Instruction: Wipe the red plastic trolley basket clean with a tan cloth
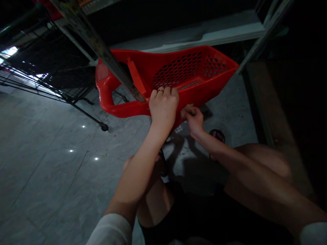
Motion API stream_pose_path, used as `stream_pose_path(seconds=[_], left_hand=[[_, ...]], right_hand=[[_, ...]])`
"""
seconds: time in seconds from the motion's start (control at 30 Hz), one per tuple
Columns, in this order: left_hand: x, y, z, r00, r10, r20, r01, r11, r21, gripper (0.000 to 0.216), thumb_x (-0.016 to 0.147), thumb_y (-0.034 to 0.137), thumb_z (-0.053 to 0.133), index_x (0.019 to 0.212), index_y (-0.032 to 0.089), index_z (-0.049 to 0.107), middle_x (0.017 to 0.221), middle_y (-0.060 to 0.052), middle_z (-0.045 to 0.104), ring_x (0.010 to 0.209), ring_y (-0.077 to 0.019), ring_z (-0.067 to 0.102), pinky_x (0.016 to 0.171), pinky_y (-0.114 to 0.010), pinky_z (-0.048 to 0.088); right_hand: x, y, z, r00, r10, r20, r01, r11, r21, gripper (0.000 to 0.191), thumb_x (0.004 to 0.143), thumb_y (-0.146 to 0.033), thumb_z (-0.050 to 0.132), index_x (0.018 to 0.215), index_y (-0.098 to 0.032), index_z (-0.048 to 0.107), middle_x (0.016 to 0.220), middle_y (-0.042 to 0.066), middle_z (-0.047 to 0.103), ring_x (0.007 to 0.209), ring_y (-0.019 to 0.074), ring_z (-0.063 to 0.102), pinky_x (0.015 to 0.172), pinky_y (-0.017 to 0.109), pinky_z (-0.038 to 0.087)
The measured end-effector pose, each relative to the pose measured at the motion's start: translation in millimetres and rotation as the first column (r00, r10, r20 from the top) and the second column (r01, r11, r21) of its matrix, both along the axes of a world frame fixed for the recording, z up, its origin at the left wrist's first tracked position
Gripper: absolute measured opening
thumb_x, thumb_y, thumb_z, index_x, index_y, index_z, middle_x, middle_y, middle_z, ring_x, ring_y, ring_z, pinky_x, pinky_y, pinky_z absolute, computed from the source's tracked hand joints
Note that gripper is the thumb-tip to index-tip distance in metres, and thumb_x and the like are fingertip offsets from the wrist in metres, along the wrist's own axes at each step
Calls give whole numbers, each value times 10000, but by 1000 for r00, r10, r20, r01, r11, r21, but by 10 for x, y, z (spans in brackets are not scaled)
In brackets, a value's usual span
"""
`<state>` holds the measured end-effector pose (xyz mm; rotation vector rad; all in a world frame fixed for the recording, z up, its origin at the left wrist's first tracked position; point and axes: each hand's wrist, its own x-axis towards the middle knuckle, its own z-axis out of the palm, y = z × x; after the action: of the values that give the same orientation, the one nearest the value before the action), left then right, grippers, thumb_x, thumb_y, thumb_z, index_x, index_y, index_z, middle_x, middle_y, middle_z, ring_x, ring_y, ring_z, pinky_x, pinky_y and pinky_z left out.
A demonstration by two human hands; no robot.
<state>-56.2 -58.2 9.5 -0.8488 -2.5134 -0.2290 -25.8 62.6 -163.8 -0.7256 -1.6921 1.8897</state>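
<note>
A red plastic shopping cart (pixel 127 109), with honeycomb holes in its basket, stands in front of my bent knees. My left hand (pixel 164 102), a ring on one finger, is closed over the cart's near rim. Lower down and to the right, my right hand (pixel 196 119) is at the outer side wall of the basket. Its fingers are pinched together around a small brownish thing, too dark to name, that seems to touch the red plastic. Under the basket, the lower part of the cart is mostly in shadow.
A worn metal post (pixel 102 51) slants down across the cart's handle end. Behind the cart runs a grey metal shelf (pixel 219 35). A black wire cart (pixel 74 92) on casters stands to the left. Grey floor tiles (pixel 46 163) reflect several lights; a raised edge (pixel 263 98) lies right.
</note>
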Motion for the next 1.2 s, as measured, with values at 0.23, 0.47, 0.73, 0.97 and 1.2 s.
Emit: stream_pose_path(seconds=[0.23,0.47,0.73,0.97,1.2], left_hand=[[-33,262,-14,998,-26,49,29,998,-55,355,1100,126,455,1147,200,798,1105,-151,812,1068,-311,732,960,-438,520],[186,121,149,994,-109,-6,109,988,111,334,1073,136,526,1200,301,788,1119,-96,821,1141,-337,715,1073,-532,529],[83,92,40,996,-34,-88,44,993,113,259,1072,110,534,973,214,749,952,-127,769,1063,-339,730,960,-482,551],[22,77,-49,994,-47,-99,59,991,120,237,1094,139,552,945,207,724,960,-119,763,1048,-325,732,936,-454,535],[-12,223,-251,990,-84,-114,99,986,131,193,1126,208,544,1059,209,725,977,-105,764,1026,-297,736,916,-419,521]], right_hand=[[15,-50,617,981,54,-189,-28,990,138,259,742,-237,713,994,-248,657,984,-2,725,959,197,678,959,371,583],[-558,1052,568,904,-355,-239,402,896,189,240,828,-135,627,1042,-242,606,1102,33,709,1100,230,699,1147,523,545],[-118,357,706,944,122,-307,79,820,567,281,899,-209,695,1171,-277,701,1236,58,758,1214,250,701,1138,492,559],[-470,962,747,943,-68,-326,256,773,581,335,924,-83,660,1200,-264,719,1282,69,787,1193,226,688,1140,501,557],[-380,716,911,930,207,-305,100,657,748,323,918,-70,611,1058,-314,770,1215,-13,807,1253,225,694,1159,483,534]])
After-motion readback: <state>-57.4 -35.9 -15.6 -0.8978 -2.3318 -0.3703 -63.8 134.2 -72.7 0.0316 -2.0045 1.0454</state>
